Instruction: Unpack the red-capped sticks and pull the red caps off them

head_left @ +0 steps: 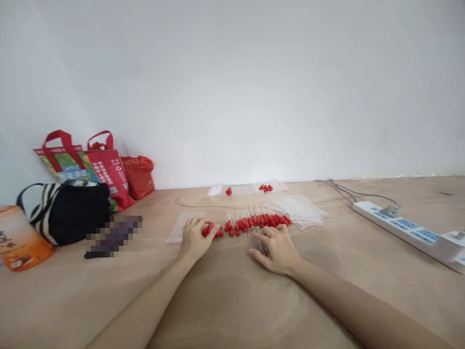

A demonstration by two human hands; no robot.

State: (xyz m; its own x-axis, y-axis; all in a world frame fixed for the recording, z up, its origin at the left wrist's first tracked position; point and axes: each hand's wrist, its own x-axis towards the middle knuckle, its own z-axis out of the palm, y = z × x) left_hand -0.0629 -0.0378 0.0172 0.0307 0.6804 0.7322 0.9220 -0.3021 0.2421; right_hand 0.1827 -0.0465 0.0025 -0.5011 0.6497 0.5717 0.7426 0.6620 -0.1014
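My left hand [194, 238] rests on the wooden table with its fingers bent and its thumb against a few small red bulb-shaped pieces [219, 231]. To the right of it lies a row of thin pale sticks with red tips [254, 221], the tips pointing toward me. In front of that row, my right hand [278, 249] curls over a small bundle of thin clear strips or tubes [254, 240], partly covered by the fingers. A flat clear plastic bag [177, 230] lies beside my left hand. More clear bags [305, 211] are stacked behind my right hand.
Near the wall, more clear packaging [243, 189] carries small red pieces [266, 187]. A white power strip [403, 228] with a grey cable is at right. On the left stand red carrier bags [112, 177], a black striped bag [85, 211], an orange package [27, 242] and a blurred dark item [114, 237].
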